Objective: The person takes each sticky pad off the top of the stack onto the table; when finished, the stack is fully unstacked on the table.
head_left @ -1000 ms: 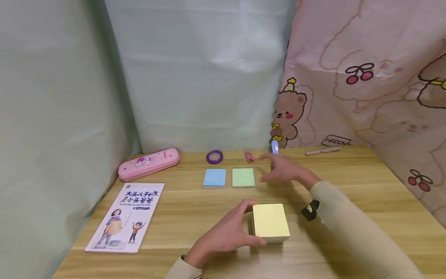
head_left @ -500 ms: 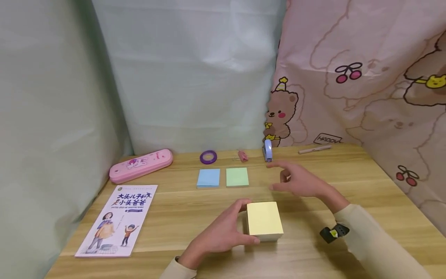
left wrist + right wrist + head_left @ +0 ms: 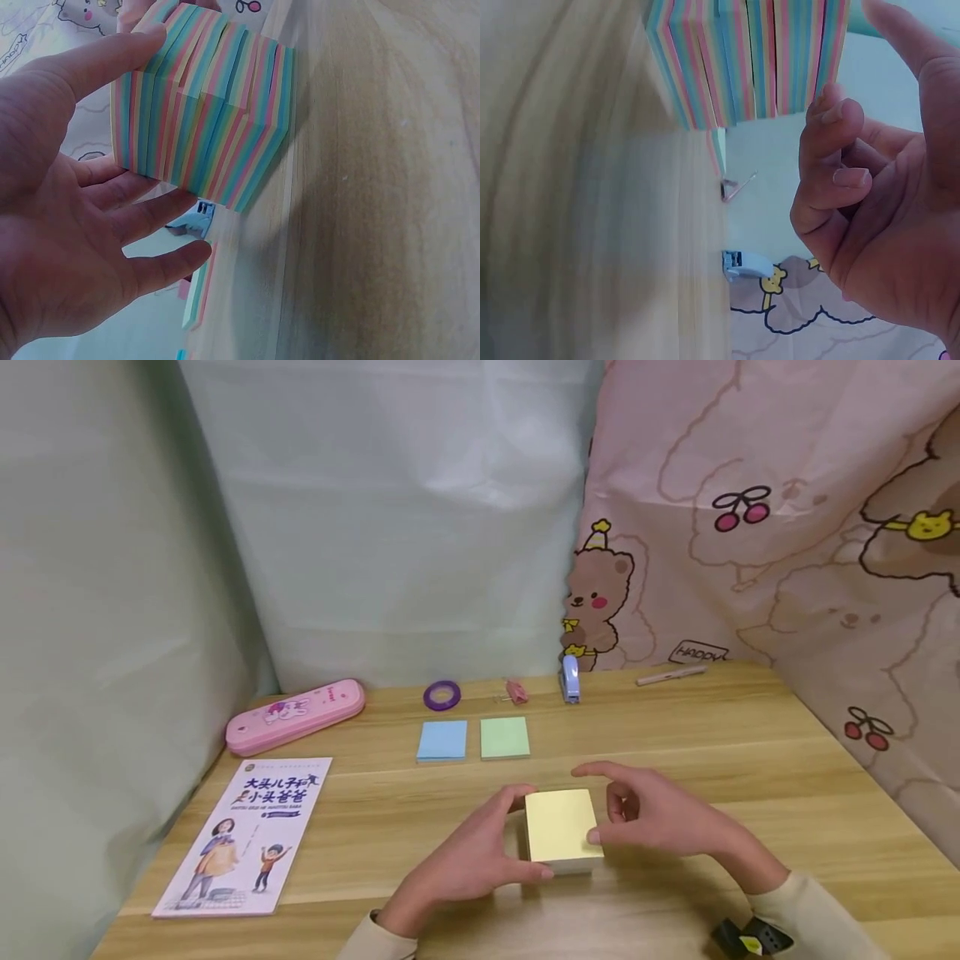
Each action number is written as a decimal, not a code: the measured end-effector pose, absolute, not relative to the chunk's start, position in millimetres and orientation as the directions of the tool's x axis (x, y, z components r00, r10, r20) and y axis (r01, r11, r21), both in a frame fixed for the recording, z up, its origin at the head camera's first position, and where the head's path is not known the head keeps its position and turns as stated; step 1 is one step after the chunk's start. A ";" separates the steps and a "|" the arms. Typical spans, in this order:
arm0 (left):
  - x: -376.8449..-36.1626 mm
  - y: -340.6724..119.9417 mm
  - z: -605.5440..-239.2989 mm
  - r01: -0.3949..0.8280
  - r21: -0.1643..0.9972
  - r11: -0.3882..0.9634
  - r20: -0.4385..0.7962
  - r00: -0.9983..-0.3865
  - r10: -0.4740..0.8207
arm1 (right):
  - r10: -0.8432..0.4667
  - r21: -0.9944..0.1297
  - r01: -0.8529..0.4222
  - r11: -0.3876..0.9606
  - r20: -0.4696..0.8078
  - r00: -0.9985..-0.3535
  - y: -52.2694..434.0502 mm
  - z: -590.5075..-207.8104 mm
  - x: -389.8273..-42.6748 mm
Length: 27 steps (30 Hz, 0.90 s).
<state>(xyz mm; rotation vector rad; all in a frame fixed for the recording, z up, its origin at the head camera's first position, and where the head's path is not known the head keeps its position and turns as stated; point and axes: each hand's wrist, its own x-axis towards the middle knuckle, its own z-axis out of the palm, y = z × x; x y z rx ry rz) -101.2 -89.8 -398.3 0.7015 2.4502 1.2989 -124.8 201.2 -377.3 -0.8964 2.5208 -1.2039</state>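
Note:
A thick block of sticky notes (image 3: pixel 562 825) sits on the table in front of me, its top sheet yellow. Pink, blue and yellow layers stripe its sides in both wrist views. My left hand (image 3: pixel 480 850) grips its left side, thumb on the near face and fingers round the far one. At the block's right edge is my right hand (image 3: pixel 660 810), holding nothing. Its index finger reaches out straight over the table while other fingers bend inward. In the head view the thumb overlaps the block's right edge; contact is uncertain.
Behind the block lie a blue note pad (image 3: pixel 442 741) and a green one (image 3: pixel 505 737). Farther back are a purple tape roll (image 3: pixel 442 695), pink binder clip (image 3: pixel 516 692), stapler (image 3: pixel 571 680) and pen (image 3: pixel 671 675). A pencil case (image 3: pixel 296 718) and booklet (image 3: pixel 243 837) occupy the left.
My right hand has come back from near the stapler toward me, down to the block's right edge. My left hand keeps its grip on the block. The head view has shifted slightly.

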 end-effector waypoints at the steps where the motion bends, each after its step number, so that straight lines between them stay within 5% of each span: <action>1: -101.3 -90.0 -398.1 0.289 0.829 0.478 -0.017 -0.842 0.539 | -0.603 -0.762 -0.432 0.483 0.068 -0.795 200.6 -378.3 -123.1; 27: -103.0 -90.3 -400.5 0.297 0.842 0.450 0.002 -0.836 0.548 | -0.598 -0.685 -0.453 0.570 0.031 -0.801 185.4 -380.9 -109.3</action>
